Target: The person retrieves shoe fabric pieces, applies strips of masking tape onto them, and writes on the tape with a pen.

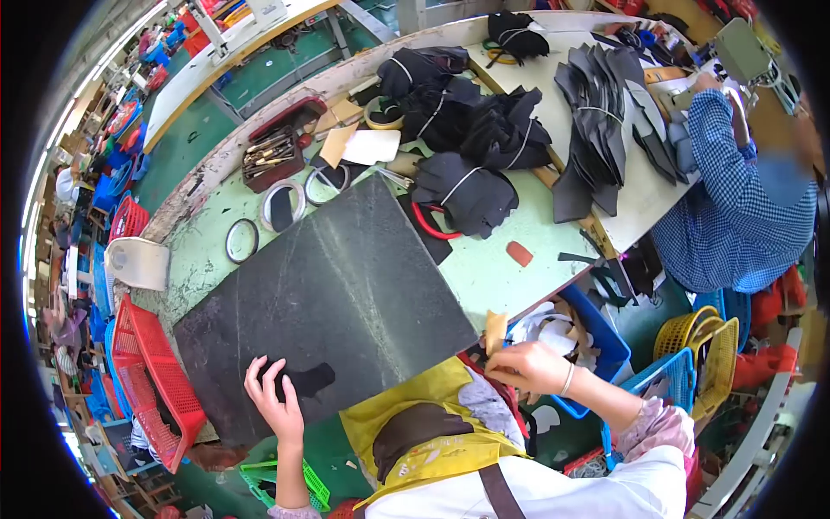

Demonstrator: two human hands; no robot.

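Observation:
A large dark board (346,294) lies slanted across the near side of the green worktable. My left hand (278,402) rests over its lower part with the fingers spread. Right beside those fingertips lies a small black cut piece (313,379), flat on the board; whether they touch it, I cannot tell. Past the board's right corner, my right hand (534,368) is closed, with a small tan piece (495,331) standing up at its fingertips. The thumb side of that grip is partly hidden. Below the board hangs a yellow apron (432,432) over my lap.
Tied bundles of black pieces (475,125) lie behind the board, near tape rolls (284,206) and a tool box (272,158). A red basket (156,381) stands left, a blue bin (596,337) with scraps right. Another person (735,199) sits at the right.

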